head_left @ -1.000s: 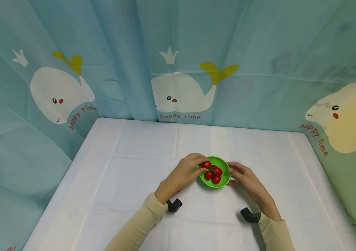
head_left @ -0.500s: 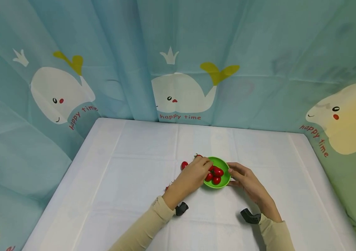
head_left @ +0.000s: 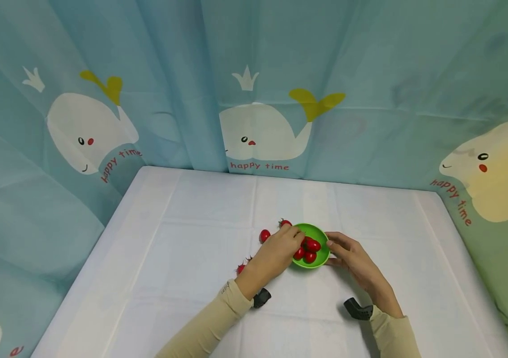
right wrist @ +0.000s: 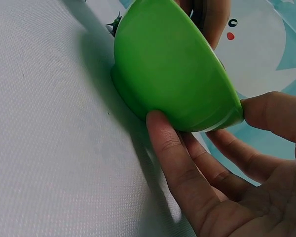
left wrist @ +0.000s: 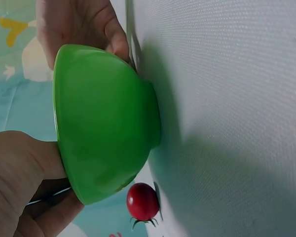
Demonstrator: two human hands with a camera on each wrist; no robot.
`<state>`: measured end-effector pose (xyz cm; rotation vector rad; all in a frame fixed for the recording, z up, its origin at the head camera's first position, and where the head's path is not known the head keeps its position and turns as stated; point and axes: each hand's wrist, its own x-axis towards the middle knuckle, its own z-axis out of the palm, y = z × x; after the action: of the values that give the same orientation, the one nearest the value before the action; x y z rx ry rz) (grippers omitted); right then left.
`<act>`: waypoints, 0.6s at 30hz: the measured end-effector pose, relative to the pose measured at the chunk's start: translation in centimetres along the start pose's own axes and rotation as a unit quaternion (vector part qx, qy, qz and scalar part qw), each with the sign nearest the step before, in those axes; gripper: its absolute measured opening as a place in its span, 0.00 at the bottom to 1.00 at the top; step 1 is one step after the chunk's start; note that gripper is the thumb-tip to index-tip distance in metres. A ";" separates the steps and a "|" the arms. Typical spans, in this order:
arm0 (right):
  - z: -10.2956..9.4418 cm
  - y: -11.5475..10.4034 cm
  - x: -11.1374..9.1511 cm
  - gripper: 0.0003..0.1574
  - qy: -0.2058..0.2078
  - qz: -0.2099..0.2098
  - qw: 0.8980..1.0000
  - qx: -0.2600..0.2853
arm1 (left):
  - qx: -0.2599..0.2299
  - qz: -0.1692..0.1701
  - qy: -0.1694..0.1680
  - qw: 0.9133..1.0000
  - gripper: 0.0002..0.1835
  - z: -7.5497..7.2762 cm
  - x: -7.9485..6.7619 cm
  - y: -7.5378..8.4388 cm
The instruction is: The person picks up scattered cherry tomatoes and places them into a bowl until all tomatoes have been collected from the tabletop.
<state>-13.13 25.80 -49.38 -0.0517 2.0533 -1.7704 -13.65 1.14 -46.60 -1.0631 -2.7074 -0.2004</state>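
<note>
A small green bowl stands upright on the white table with several red cherry tomatoes inside. My right hand holds its right side; in the right wrist view the thumb is at the rim and a finger touches low on the wall. Over the left rim reaches my left hand, fingers bent down into the bowl among the tomatoes. Its fingertips are hidden, so whether they pinch a tomato cannot be seen. In the left wrist view the left thumb crosses the rim of the bowl.
Left of the bowl lie loose cherry tomatoes: one near the left knuckles, one with a green stem behind the fingers, and one beside the left wrist. A whale-printed curtain rises behind the white table.
My left hand, which visibly held a cherry tomato at the bowl's left rim, has shifted right and turned over the bowl, uncovering loose tomatoes. The right hand and bowl have barely moved.
</note>
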 end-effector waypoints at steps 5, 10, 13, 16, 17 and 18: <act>0.0 0.0 0.0 0.36 -0.001 -0.003 1.000 0.002 | -0.008 0.008 0.009 1.000 0.15 0.0 0.0 -0.1; -0.1 0.1 0.0 0.35 -0.002 -0.008 1.000 0.006 | -0.043 0.015 0.025 0.999 0.11 -0.3 0.1 -0.5; -0.1 0.0 0.0 0.35 -0.004 -0.010 1.000 0.004 | -0.076 0.009 0.027 0.997 0.10 -0.4 0.2 -0.9; 0.0 0.0 0.0 0.35 -0.005 -0.008 1.000 0.003 | -0.141 -0.013 0.019 0.990 0.12 -0.4 0.3 -1.4; 0.0 0.0 0.0 0.35 -0.005 -0.008 1.000 0.001 | -0.167 -0.022 0.016 0.986 0.12 -0.4 0.3 -1.6; 0.0 0.0 0.0 0.35 -0.006 -0.007 1.000 0.000 | -0.194 -0.030 0.015 0.980 0.12 -0.4 0.4 -1.8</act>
<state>-13.13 25.84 -49.40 -0.0757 2.0490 -1.7754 -15.08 -0.04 -46.18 -1.0604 -2.7393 -0.7746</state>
